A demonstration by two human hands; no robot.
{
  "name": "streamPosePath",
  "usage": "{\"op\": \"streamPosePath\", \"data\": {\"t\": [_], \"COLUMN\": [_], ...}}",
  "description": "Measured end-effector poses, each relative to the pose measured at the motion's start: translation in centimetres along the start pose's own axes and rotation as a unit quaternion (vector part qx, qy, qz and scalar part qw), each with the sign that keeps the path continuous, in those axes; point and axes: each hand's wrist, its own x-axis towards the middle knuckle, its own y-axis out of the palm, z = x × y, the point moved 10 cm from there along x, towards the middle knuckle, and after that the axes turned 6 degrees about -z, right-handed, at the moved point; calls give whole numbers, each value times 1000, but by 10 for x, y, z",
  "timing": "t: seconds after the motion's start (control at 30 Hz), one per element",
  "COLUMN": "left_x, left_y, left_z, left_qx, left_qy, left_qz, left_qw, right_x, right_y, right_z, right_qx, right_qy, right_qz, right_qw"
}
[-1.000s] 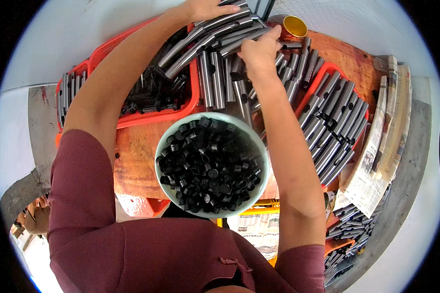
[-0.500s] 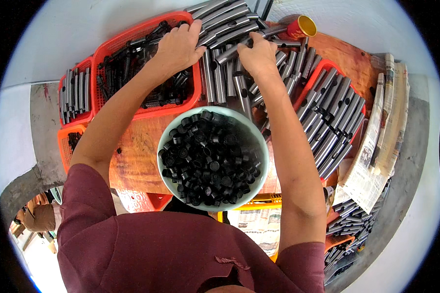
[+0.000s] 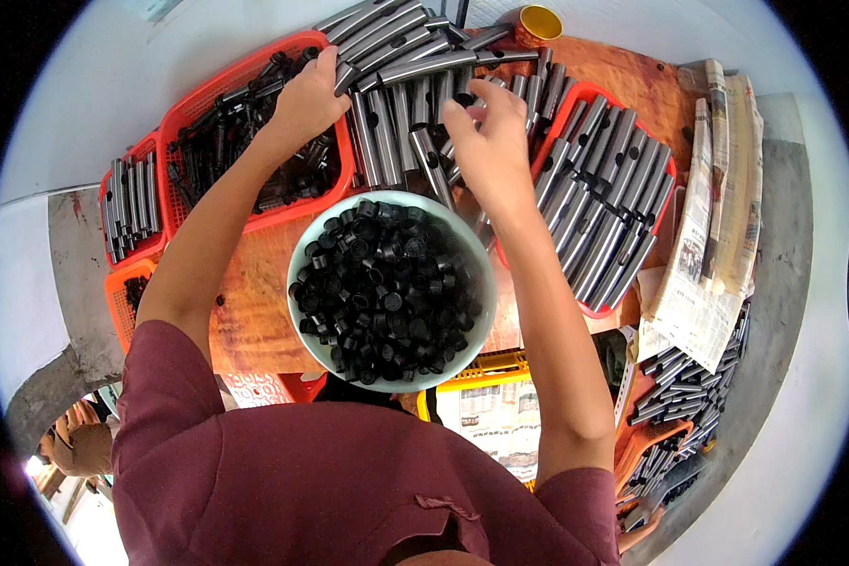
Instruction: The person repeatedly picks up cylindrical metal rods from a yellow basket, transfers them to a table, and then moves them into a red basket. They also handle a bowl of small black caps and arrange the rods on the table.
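Observation:
My left hand (image 3: 309,98) is at the right rim of the large red basket of black parts (image 3: 245,141), thumb and forefinger round the near end of a silver metal tube (image 3: 420,68). That tube slants across the tops of other tubes. My right hand (image 3: 493,141) hovers over the loose tubes to its right, thumb and forefinger apart. A dark round spot shows between them; whether it is a cap or a hole in a tube, I cannot tell. Below my hands stands a pale green bowl (image 3: 486,316) heaped with small black caps (image 3: 387,283).
Right of the loose tubes is a red basket of stacked tubes (image 3: 599,208). A red-and-gold cup (image 3: 539,26) stands at the back. Newspapers (image 3: 703,245) lie at the right edge. A small red basket of tubes (image 3: 132,208) is far left. More tubes (image 3: 693,387) lie lower right.
My right hand has let go of the tube it held and moved down from it, its fingers spreading. That tube now lies flatter, across the others. The whole view has shifted slightly.

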Motion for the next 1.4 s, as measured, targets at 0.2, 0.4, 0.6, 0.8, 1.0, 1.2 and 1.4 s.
{"op": "streamPosePath", "data": {"t": [0.2, 0.4, 0.6, 0.8, 1.0, 1.2, 1.4], "left_x": [14, 39, 50, 56, 41, 48, 36], "left_y": [-14, 33, 82, 100, 103, 113, 106], "left_z": [-85, -152, -182, -192, -222, -199, -186], "left_qx": [25, 45, 73, 131, 160, 201, 246], "left_qy": [109, 196, 227, 302, 329, 322, 221], "left_qz": [26, 51, 54, 13, 7, 21, 77], "left_qw": [993, 978, 970, 944, 931, 925, 941], "right_x": [-65, -166, -305, -456, -602, -739, -824], "right_y": [-82, -168, -230, -261, -273, -242, -205], "right_z": [29, -9, -73, -103, -120, -134, -144], "right_qx": [52, 9, -41, -51, -65, -129, -87], "right_qy": [-14, 63, 231, 346, 428, 483, 517], "right_qz": [-40, -117, -186, -303, -428, -475, -518], "right_qw": [998, 991, 954, 886, 794, 724, 676]}}
